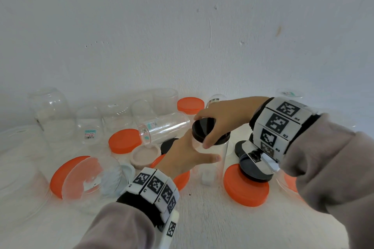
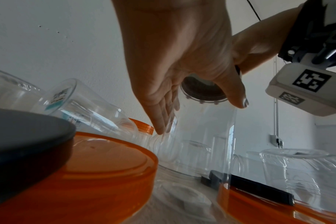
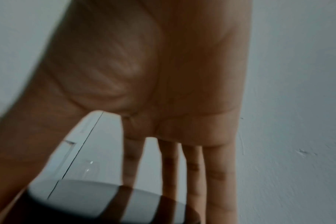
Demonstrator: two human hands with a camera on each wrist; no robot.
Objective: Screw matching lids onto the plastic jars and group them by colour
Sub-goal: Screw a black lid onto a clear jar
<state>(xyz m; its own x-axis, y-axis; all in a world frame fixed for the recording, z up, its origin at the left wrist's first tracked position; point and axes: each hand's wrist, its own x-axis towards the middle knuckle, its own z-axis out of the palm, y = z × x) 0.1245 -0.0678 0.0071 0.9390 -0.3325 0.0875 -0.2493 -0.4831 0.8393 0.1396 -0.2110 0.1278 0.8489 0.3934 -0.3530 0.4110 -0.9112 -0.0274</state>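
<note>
A tall clear jar (image 1: 215, 166) stands upright at the table's middle with a black lid (image 1: 200, 129) on its mouth. My left hand (image 1: 194, 152) grips the jar just under the lid, thumb across the front. My right hand (image 1: 212, 129) comes from the right and grips the lid's rim from above. In the left wrist view my left hand (image 2: 199, 115) straddles the jar (image 2: 201, 148), and the lid (image 2: 201, 91) shows from below. The blurred right wrist view has my right hand (image 3: 105, 174) spread over the lid (image 3: 82, 201).
Several orange lids lie around, one at front right (image 1: 245, 192) under a black lid (image 1: 255, 172). A pink lid (image 1: 144, 155) and a clear jar on its side (image 1: 166, 127) sit left of the hands. More clear jars (image 1: 50, 111) stand along the white wall.
</note>
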